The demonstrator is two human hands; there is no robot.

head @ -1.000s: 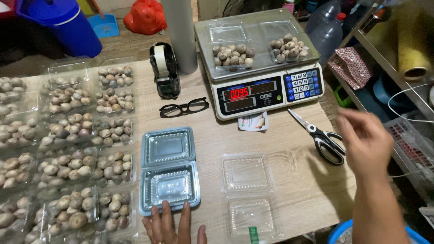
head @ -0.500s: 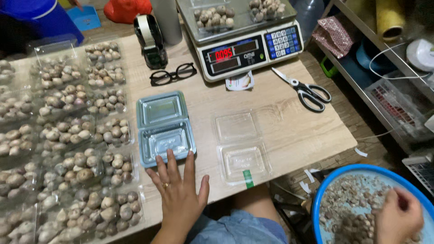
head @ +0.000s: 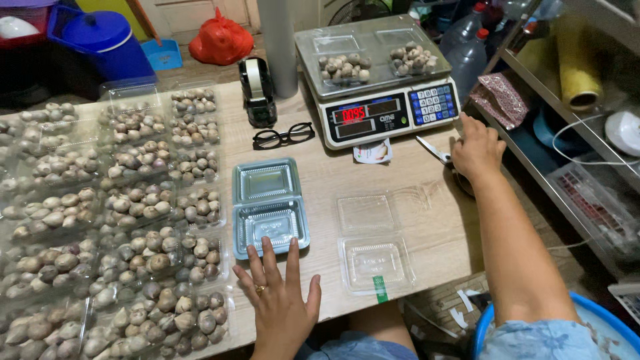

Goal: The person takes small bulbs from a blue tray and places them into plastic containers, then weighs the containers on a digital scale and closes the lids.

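Wooden table [head: 427,220] fills the view. From 9 to 7 o'clock it is packed with rows of filled clear clamshell packs [head: 113,220] of small round brownish nuts or shells, kind unclear.

At 12 to 1 o'clock sits a digital scale [head: 387,107] with 2 open trays of the same pieces on its platform [head: 373,50]. Just left of it are a tape dispenser [head: 258,90] and black eyeglasses [head: 283,136].

At centre lies an empty clamshell stack [head: 270,207], lids open. At 5 o'clock is a second empty clamshell [head: 370,243], open, with a green sticker on its front edge.

Left hand [head: 280,303] is at 6 o'clock, flat and spread, gripping nothing, fingertips touching the front rim of the centre stack.

Right hand [head: 477,150] is at 3 o'clock, palm down over the scissors [head: 432,150] by the table edge. Only the blades show, so I cannot tell whether it has closed on the handles.

Risks: scissors lie close to the right edge, so a sloppy grab could knock them off. Blades point toward the scale. Left palm could shove the light empty stack into the filled packs.
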